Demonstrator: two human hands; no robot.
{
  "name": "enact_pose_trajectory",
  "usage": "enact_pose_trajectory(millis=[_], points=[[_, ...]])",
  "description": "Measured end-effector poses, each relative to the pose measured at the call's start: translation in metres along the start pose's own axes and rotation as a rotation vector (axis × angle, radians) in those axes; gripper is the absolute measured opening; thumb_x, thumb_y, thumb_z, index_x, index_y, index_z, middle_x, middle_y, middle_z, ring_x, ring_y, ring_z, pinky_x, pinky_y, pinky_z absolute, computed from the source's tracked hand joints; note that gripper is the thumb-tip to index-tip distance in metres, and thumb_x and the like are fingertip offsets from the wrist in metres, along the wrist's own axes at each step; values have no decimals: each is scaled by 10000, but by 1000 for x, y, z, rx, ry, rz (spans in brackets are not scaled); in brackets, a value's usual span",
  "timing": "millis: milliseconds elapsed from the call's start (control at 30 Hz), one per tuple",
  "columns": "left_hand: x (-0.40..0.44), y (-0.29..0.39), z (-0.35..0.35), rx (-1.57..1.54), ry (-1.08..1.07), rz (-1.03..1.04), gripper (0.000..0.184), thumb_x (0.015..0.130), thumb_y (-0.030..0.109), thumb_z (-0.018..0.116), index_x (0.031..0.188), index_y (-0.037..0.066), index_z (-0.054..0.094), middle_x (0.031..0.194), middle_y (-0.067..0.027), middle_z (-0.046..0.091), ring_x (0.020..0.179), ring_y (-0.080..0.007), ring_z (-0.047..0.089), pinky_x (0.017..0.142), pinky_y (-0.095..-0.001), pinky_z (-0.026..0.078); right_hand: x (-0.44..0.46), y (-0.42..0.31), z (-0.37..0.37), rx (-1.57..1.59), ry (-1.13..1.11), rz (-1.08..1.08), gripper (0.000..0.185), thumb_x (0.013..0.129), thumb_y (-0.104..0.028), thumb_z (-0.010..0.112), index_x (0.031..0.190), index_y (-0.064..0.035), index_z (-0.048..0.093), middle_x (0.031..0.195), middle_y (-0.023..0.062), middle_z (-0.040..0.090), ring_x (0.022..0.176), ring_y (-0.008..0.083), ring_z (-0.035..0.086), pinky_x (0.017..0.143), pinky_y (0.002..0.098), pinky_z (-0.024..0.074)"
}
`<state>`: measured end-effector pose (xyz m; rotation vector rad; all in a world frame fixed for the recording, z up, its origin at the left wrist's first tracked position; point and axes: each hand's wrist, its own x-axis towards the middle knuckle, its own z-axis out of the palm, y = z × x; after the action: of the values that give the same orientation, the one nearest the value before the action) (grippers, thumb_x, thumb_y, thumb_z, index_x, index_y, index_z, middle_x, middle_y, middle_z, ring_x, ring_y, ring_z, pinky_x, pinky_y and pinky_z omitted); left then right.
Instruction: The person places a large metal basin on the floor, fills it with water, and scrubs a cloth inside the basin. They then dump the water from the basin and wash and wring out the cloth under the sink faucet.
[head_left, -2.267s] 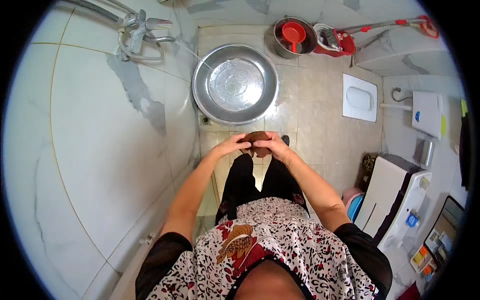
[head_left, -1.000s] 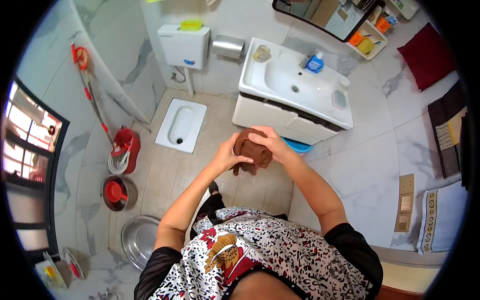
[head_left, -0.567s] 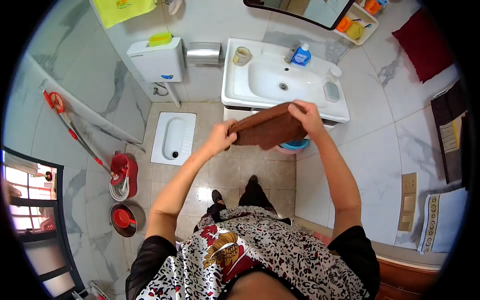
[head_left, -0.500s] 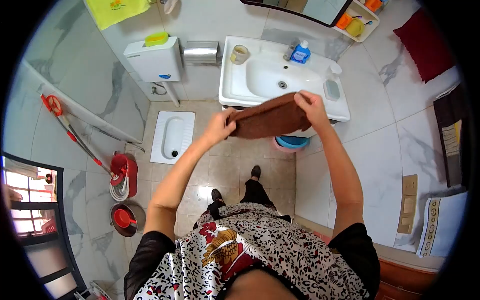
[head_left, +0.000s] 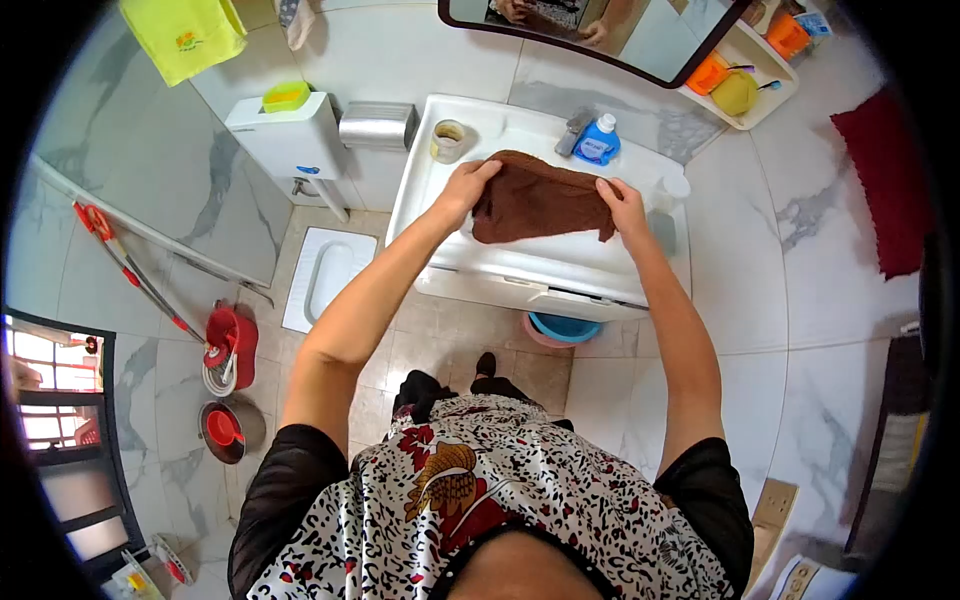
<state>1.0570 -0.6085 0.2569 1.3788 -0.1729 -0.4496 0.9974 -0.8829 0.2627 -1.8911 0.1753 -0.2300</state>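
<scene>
A brown cloth [head_left: 545, 200] is stretched between my two hands over the white sink [head_left: 415, 200]. My left hand [head_left: 468, 188] is closed on its left upper corner. At the opposite end, my right hand [head_left: 624, 206] pinches the right corner, with the fabric hanging a little below it. The cloth covers most of the basin and the drain. Just behind it are the tap [head_left: 573, 132] and a blue bottle [head_left: 597, 140] with a white cap. On the sink's left rim stands a glass jar [head_left: 448, 141].
A mirror [head_left: 600, 35] and a shelf with cups [head_left: 735, 95] are above the sink. A squat toilet [head_left: 328, 275] lies to the left, near a red mop bucket [head_left: 232, 345] and a metal basin [head_left: 250, 435]. Blue and pink basins [head_left: 565, 328] sit under the sink.
Both hands have carried the brown cloth forward, from the sink's front edge to over the basin. The cloth hangs more spread out. The view has shifted, and the body is nearer the sink.
</scene>
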Motion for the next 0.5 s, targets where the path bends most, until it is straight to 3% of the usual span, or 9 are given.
enact_pose_trajectory(millis=[100,233,300,333,367,433,467,500], points=[[38,-3,26,-187,-110,-117,310,859,214,526,1053,-29,532,901,-105,593,746,-183,569,634,-300,471,34,45,5,4,13,142,297,821,-274,602,885,16,616,764,53,594,691,135,520,644,270,424],[87,-28,33,-108,-195,-278,243,814,139,575,990,-27,543,819,-101,593,657,-191,570,548,-304,469,75,92,13,-163,-132,303,382,747,-290,654,961,23,608,877,123,630,794,207,590,726,302,450],[102,-38,42,-133,-177,-330,252,803,138,583,994,-22,542,811,-108,600,647,-189,579,536,-302,474,97,100,17,-554,0,122,454,706,-294,673,1017,25,591,950,162,625,862,252,600,766,321,453],[109,-45,49,-208,-148,-350,277,820,188,572,1003,-17,538,853,-121,610,706,-210,596,594,-320,502,109,103,16,-453,14,144,513,675,-297,680,1055,29,570,1006,180,609,904,270,592,795,344,450],[116,-55,53,-216,-150,-361,277,820,188,572,1003,-17,538,853,-121,610,706,-210,596,594,-320,502,120,104,17,-361,18,130,517,683,-264,665,1092,27,544,941,174,615,917,278,587,779,342,459],[128,-75,59,-474,-108,-640,314,842,247,550,1016,-13,534,920,-139,609,810,-244,596,694,-359,513,125,56,24,-43,-30,399,471,746,-138,595,1157,44,455,1147,192,510,1056,317,518,856,406,444],[123,-70,66,-524,-45,-653,331,856,285,533,1010,-8,536,967,-156,597,885,-274,574,786,-404,489,136,62,25,-44,-38,409,471,746,-138,595,1157,44,455,1147,192,510,1056,317,518,856,406,444],[131,-80,67,-529,-37,-661,331,856,285,533,1010,-8,536,967,-156,597,885,-274,574,786,-404,489,152,70,26,275,-14,498,446,748,-78,543,1146,79,415,1145,213,493,1076,341,497,876,425,441]])
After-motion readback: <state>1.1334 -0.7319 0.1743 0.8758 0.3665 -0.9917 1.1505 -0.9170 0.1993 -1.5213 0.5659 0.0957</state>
